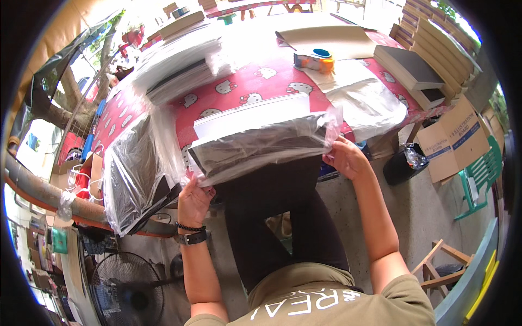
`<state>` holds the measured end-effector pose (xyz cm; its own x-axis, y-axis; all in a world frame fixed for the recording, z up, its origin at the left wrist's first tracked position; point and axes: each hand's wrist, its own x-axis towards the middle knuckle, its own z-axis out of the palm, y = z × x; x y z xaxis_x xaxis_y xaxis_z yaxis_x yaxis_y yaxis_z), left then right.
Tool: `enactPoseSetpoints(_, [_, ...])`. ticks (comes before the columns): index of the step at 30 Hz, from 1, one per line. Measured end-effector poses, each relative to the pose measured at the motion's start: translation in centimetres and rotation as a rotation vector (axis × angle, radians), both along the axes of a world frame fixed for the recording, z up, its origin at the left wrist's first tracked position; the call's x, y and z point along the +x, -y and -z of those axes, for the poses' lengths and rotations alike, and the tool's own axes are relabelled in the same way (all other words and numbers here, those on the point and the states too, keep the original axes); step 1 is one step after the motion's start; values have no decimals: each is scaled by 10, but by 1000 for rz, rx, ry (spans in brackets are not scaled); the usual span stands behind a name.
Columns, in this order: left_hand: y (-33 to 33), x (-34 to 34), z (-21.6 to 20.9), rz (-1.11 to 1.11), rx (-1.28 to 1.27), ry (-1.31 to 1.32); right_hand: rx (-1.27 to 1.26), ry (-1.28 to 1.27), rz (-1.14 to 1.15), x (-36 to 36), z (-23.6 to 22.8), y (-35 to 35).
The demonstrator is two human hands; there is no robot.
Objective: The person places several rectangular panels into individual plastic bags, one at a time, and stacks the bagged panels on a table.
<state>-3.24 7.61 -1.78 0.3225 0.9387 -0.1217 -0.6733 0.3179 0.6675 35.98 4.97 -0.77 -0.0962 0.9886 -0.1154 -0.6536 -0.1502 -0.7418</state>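
A stack of white-edged boards [253,115] with a dark face lies at the near edge of the table. The near part of the stack is inside a clear plastic bag [255,157]; its white far edge shows outside. My left hand [194,198] pinches the bag at its left corner. My right hand [346,157] grips the bunched plastic at the right corner. Just left of this stack, another clear plastic sheet or bag [133,168] hangs over the table edge around a dark panel. Flat plastic bags [364,103] lie to the right.
The table has a pink patterned cover [266,73]. A tape roll [321,60] stands on it beside brown cardboard [326,41]. Plastic-wrapped stacks [182,76] sit at the far left, dark boards [408,68] at the right. A fan [128,288], black bin [405,163] and green chair [481,176] surround me.
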Motion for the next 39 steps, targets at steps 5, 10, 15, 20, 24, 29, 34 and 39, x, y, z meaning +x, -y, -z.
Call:
enactPoseSetpoints(5, [19,-2,41,-175,171,-48,10,102,142,-17,0,25])
enactPoseSetpoints(10, [43,-7,97,-175,40,-199,-41,207,153,-17,46,32])
enactPoseSetpoints(15, [74,1,164,-210,-210,-338,-304,214,180,-14,141,46])
enactPoseSetpoints(20, [84,6,187,-267,-257,-398,-356,695,189,-28,204,67])
enactPoseSetpoints(24, [77,0,184,-195,-348,-368,-236,1187,224,-28,226,60])
enactPoseSetpoints(29, [80,0,192,-230,-19,-1615,-124,1548,243,-57,193,63])
enactPoseSetpoints(34, [60,30,157,-746,182,-854,-17,1737,246,-58,193,66])
enactPoseSetpoints(39, [34,61,89,-828,285,-972,75,1835,224,-63,184,71])
